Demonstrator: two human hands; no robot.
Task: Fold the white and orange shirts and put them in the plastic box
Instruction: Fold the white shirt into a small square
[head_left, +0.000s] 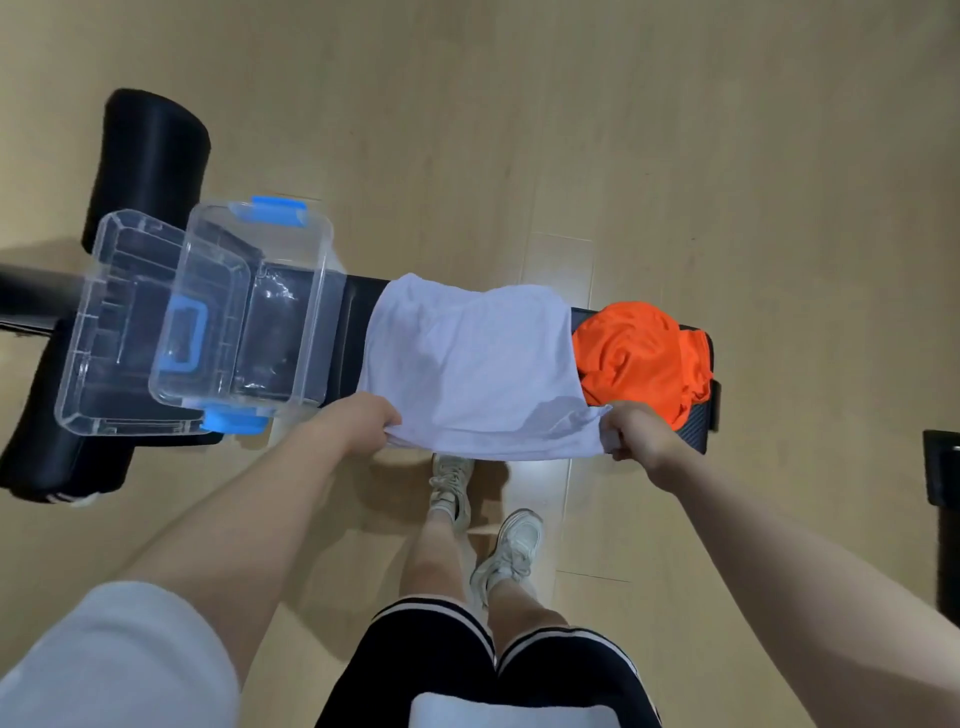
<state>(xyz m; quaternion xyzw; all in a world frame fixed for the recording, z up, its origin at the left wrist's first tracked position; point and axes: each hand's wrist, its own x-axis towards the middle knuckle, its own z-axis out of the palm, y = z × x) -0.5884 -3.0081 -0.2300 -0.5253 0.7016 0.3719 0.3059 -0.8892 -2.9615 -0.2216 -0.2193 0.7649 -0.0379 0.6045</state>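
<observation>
Left hand (363, 421): you have it closed on the near left corner of the white shirt (467, 364), fingers pinching the hem.
Right hand (636, 428): you have it curled shut on the near right corner of the same hem, so the cloth is stretched between your two hands.
White shirt: it lies spread across the middle of the black bench (358, 306), its near edge hanging just over the bench's side toward you (the surface is fairly smooth, with a few soft wrinkles).
Orange shirt (639, 353): it sits crumpled in a heap at the right end of the bench, touching the white shirt, whose right edge overlaps it a little.
Plastic box (280, 312): clear, with blue latches, it stands open on the left part of the bench, just beside the white shirt; nothing shows inside it.
Lid (119, 322): clear, with a blue handle, it lies to the left of the box and partly under it.
Your stance: you stand at the bench's long side, pale shoes (483, 525) on the wooden floor (571, 130).
</observation>
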